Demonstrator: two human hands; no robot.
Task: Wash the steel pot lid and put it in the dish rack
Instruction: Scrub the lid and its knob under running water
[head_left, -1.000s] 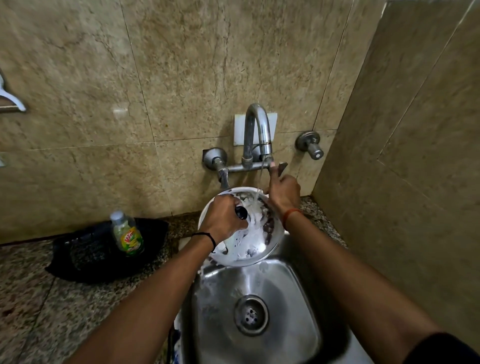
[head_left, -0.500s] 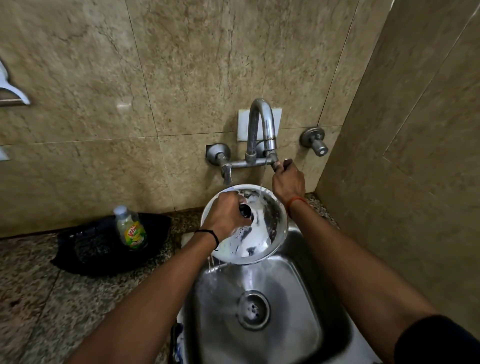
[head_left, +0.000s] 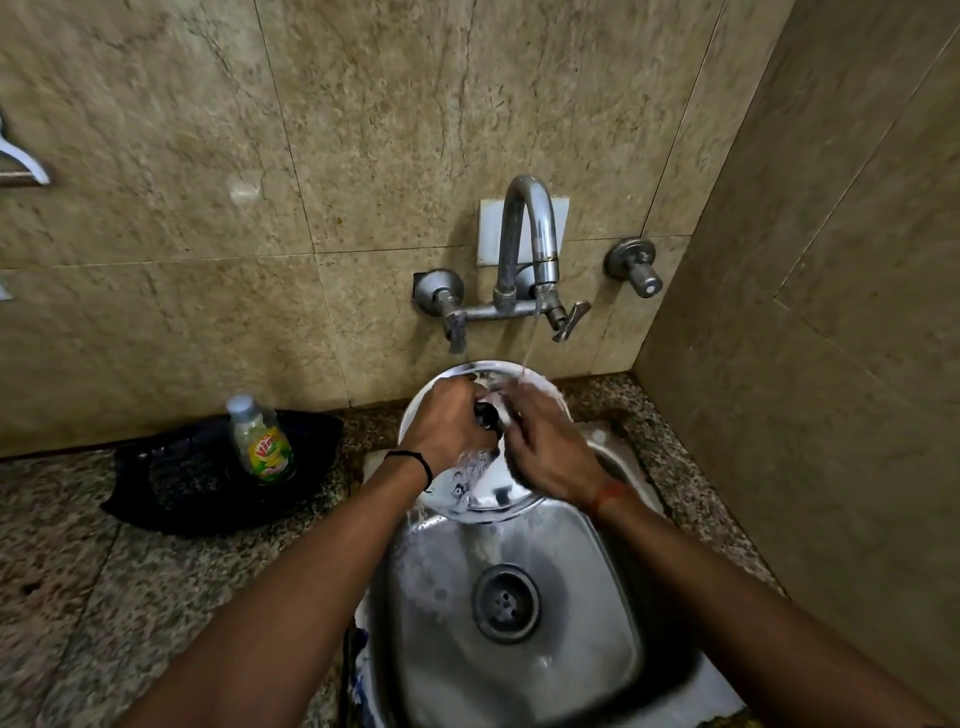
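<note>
Dim, warm light from above and behind us. We note a soft glare patch on the wall tile (head_left: 244, 192) and bright reflections in the sink (head_left: 613, 623). Right hand (head_left: 545, 447) motion-blurred. Wide-angle bending at the edges; corners darken; faucet (head_left: 524, 244) sharp.

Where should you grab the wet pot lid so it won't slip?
Probably by the black knob in the middle of the steel pot lid, coming from the left as the left hand does. The lid is flat, wet and tilted; the knob sticks up.
</note>
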